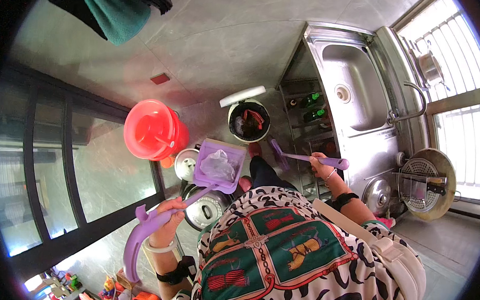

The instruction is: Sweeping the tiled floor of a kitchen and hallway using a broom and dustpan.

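Note:
My left hand (pixel 168 221) grips the handle of a purple plastic dustpan (pixel 200 178). A crumpled clear plastic bag (pixel 218 166) lies in the pan. On the other side, my right hand (pixel 322 164) is closed round the handle of a purple broom (pixel 300 157); its bristle head hangs down near the floor. Between the two, just past my feet, stands a white trash bin (pixel 230 123) with its lid (pixel 243 96) raised. A black liner covers its inside, and red wrappers (pixel 254 119) and other waste lie in it.
Red buckets (pixel 148 129) stand to the left, beside a dark-framed glass door (pixel 100 179). Lidded metal pots (pixel 205 208) sit close by the dustpan. At right is a steel sink (pixel 355 86) over shelves with green bottles (pixel 315 115). A teal towel (pixel 113 11) hangs at upper left.

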The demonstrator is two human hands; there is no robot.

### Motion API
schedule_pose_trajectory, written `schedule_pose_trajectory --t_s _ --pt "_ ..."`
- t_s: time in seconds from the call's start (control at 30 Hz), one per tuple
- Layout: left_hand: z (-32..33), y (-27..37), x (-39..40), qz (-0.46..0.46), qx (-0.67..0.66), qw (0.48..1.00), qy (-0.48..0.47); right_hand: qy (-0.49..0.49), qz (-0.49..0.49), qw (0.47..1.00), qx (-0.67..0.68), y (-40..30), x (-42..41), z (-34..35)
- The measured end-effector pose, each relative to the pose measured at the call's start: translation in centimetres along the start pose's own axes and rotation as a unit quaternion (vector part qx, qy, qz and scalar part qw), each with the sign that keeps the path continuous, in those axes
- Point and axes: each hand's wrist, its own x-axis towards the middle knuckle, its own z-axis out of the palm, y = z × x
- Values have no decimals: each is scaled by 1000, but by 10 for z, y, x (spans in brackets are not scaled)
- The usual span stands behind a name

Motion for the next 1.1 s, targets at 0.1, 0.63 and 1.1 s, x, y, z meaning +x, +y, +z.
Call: schedule_pose_trajectory --t_s 0.1,0.63,1.1 --pt "6 24 14 46 29 998 17 24 -81 995 -58 20 14 -4" --pt "-10 57 134 214 -297 928 72 38 -60 996 -47 32 14 -16" --pt "-43 -2 281 2 -391 881 267 5 -64 996 -62 12 43 -20"
